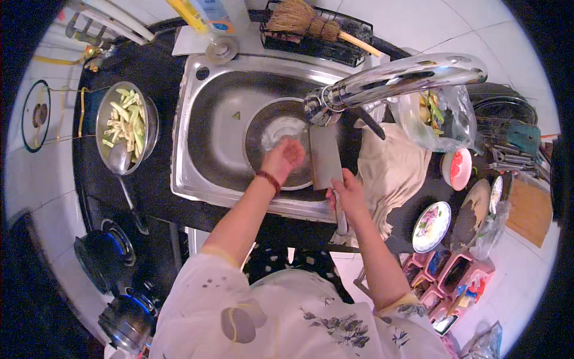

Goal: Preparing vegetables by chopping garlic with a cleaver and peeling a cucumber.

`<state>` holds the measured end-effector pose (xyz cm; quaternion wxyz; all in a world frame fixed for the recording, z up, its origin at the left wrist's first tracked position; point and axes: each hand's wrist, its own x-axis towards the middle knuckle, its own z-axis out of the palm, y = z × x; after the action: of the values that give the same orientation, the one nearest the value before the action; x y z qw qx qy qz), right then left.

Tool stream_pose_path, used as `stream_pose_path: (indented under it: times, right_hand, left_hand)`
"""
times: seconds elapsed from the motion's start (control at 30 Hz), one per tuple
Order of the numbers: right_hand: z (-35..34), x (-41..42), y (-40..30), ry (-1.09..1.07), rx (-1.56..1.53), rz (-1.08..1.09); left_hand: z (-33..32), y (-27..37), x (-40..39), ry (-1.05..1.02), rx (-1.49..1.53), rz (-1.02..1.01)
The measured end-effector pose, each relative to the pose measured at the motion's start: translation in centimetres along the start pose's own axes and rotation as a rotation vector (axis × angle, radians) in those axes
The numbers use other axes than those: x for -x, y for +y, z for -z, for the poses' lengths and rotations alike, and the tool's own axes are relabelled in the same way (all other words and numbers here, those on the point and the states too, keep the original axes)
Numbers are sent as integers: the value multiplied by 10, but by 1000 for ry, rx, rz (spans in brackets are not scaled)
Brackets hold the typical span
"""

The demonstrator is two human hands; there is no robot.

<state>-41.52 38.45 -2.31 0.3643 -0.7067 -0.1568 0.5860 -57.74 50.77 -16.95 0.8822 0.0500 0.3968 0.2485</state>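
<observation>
My right hand (pixel 349 193) grips the handle of a metal cleaver (pixel 326 157), whose broad blade reaches over the right part of the sink. Under the faucet (pixel 323 105), a round metal basin (pixel 255 155) stands in the stainless steel sink (pixel 215 166), with whitish, stirred-looking water in it. Over the basin is my left hand (pixel 287 155), its fingers partly curled and a dark red bracelet at the wrist; whether it holds anything is hidden. A small green scrap (pixel 236 116) lies in the sink left of the basin.
Left of the sink stands a metal bowl of cut green vegetable (pixel 125 119) with a ladle (pixel 119 159). Two pots sit over blue flames at lower left. At right are a beige cloth (pixel 394 166), a plastic bag (pixel 453 116), a red-and-white bowl (pixel 457 169) and a floral plate (pixel 431 227).
</observation>
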Motion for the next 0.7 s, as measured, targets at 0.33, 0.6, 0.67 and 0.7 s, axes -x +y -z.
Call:
stream_pose_path:
  times: [0.33, 0.6, 0.67, 0.7]
  right_hand:
    - [-12, 0, -30, -190, 230, 90]
    - [24, 37, -33, -5, 1266, 519]
    - [24, 32, -28, -24, 1261, 512]
    - [28, 30, -25, -39, 1257, 513]
  left_hand:
    - [-25, 71, 73, 201, -949, -382]
    - [32, 33, -40, 638, -1403, -973]
    - [53, 36, -54, 640, -1174, -666]
    - [47, 32, -56, 602, -940, -354]
